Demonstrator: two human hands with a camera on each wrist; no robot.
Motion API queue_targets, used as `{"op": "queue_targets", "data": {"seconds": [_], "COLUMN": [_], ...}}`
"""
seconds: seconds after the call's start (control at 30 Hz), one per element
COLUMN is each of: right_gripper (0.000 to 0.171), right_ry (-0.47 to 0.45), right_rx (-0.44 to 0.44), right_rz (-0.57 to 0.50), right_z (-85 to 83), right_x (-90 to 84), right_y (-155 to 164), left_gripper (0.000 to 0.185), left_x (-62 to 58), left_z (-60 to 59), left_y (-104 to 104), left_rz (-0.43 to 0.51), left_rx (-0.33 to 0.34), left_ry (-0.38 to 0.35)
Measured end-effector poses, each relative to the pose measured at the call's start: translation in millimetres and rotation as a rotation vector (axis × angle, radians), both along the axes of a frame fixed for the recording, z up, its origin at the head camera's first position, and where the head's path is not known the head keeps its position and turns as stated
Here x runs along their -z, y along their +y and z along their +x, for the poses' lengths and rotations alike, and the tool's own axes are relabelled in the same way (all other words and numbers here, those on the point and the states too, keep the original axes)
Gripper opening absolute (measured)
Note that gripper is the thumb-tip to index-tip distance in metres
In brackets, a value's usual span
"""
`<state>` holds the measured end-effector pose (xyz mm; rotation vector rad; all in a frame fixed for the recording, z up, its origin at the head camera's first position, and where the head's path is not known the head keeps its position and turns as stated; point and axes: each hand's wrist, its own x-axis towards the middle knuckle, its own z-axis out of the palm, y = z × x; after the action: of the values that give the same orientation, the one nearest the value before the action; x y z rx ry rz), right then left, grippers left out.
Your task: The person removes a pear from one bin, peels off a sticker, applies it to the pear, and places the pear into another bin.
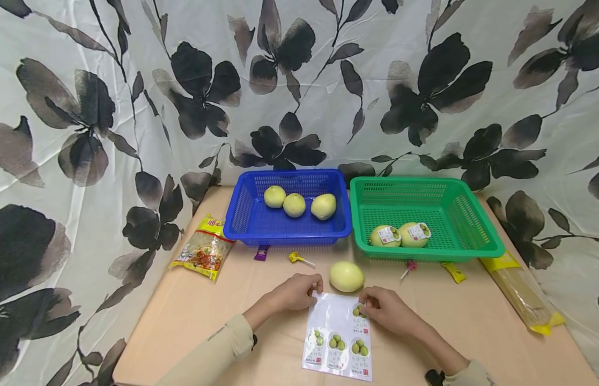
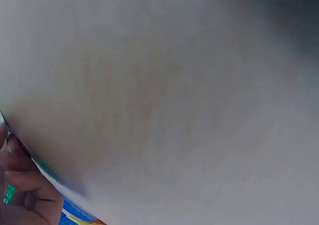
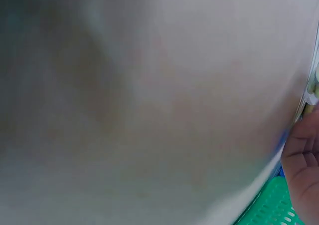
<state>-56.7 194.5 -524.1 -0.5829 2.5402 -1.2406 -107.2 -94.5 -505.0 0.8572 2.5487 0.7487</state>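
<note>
Reaching inward over the surface (image 1: 198,300) from its front edge with both arms angled toward each other. Pinching the sticker sheet (image 1: 328,316) at its top left corner with the left hand (image 1: 295,292), and near its top right corner with the bent fingers of the right hand (image 1: 390,309). Held by both grips toward the middle of the front edge, just in front of a lone pale fruit (image 1: 346,276).

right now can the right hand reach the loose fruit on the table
Probably yes: nothing visible stands between the right hand and the loose fruit, though that hand holds the sticker sheet.
</note>
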Motion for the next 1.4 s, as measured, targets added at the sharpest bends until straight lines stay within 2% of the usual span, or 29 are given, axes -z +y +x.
{"op": "queue_targets", "data": {"seconds": [0.13,0.3,0.6,0.8,0.9,1.0,1.13,1.23,1.33,1.4], "right_gripper": [0.008,0.009,0.011,0.008,0.005,0.003,0.012,0.021,0.027,0.029], "right_ry": [0.016,0.041,0.152,0.182,0.199,0.180,0.039,-0.082,-0.153,-0.174], "right_rx": [0.025,0.030,-0.014,0.008,0.079,0.197,0.372,0.481,0.560,0.602], "right_rz": [0.005,0.006,0.016,0.007,-0.010,-0.047,-0.136,-0.206,-0.243,-0.256], "right_z": [2.5,7.2,13.8,11.9,8.8,3.6,-5.9,-13.3,-19.2,-21.7], "right_x": [-6.5,-21.0,-52.1,-69.9,-75.2,-78.9,-78.9,-74.6,-68.2,-64.0], "right_y": [1.2,7.9,21.8,28.8,25.1,15.6,0.1,-10.3,-17.0,-19.8], "left_gripper": [0.011,0.026,0.029,0.029,0.029,0.029,0.028,0.023,0.015,0.009], "left_x": [-1.1,-2.4,-7.9,-8.9,-7.7,-6.5,-8.9,-14.0,-21.1,-26.6], "left_z": [-1.5,-2.6,0.9,1.7,4.1,7.0,10.1,10.4,6.8,1.8], "left_y": [-1.0,-0.3,4.6,5.6,5.8,6.2,7.0,7.9,10.6,14.0], "left_rz": [-0.016,-0.065,-0.137,-0.155,-0.150,-0.142,-0.156,-0.160,-0.058,0.091], "left_rx": [0.025,0.020,-0.006,0.001,-0.008,-0.019,-0.029,-0.040,-0.107,-0.183], "left_ry": [-0.023,-0.058,-0.034,-0.012,-0.006,-0.001,0.009,0.045,0.118,0.160]}}
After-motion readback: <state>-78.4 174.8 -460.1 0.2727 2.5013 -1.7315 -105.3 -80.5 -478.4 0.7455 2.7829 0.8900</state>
